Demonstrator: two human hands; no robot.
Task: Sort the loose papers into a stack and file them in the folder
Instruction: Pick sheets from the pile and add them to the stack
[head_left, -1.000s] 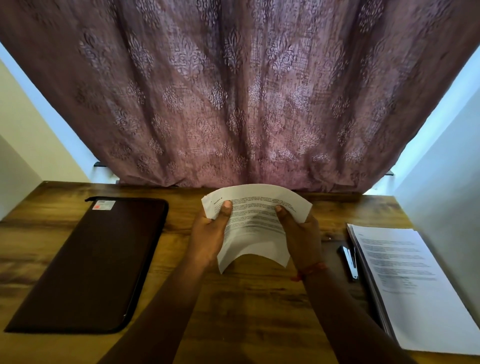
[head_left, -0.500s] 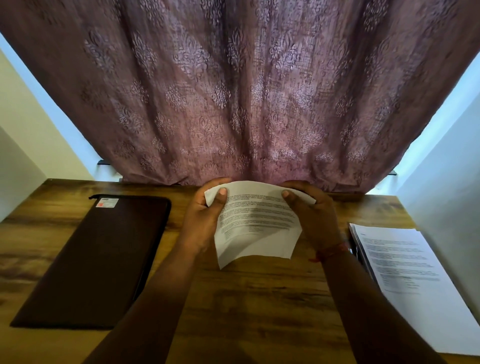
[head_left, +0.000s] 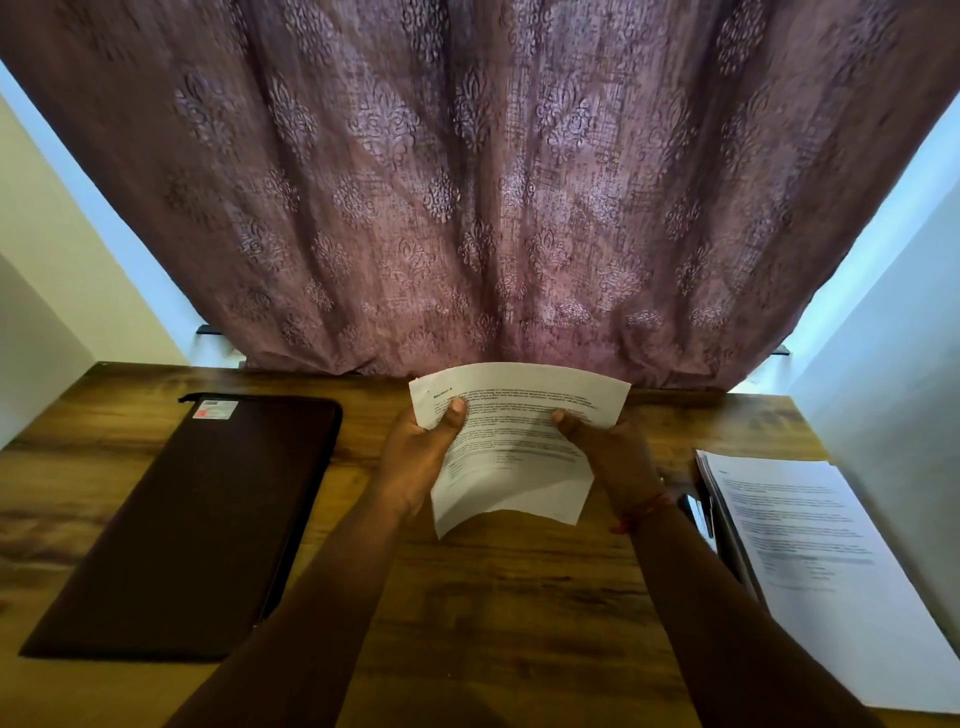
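A printed sheet of paper is held up above the middle of the wooden worktop, near its back edge. The left hand grips the sheet's left side, with the thumb on the front and the other fingers behind it. The right hand grips the right side the same way. The sheet bends like a curve, and its bottom edge hangs free below both hands. I cannot tell if it is one sheet or a few held together.

One dark brown folder lies flat and closed by the worktop's left edge. It has a small label at its top corner. What is inside is hidden.

One stack of printed papers lies by the right edge. A dark thing with a shiny part sits between the stack and the right wrist; it is too hidden to name. A red thread goes around that wrist.

A purple patterned curtain hangs behind the back edge.
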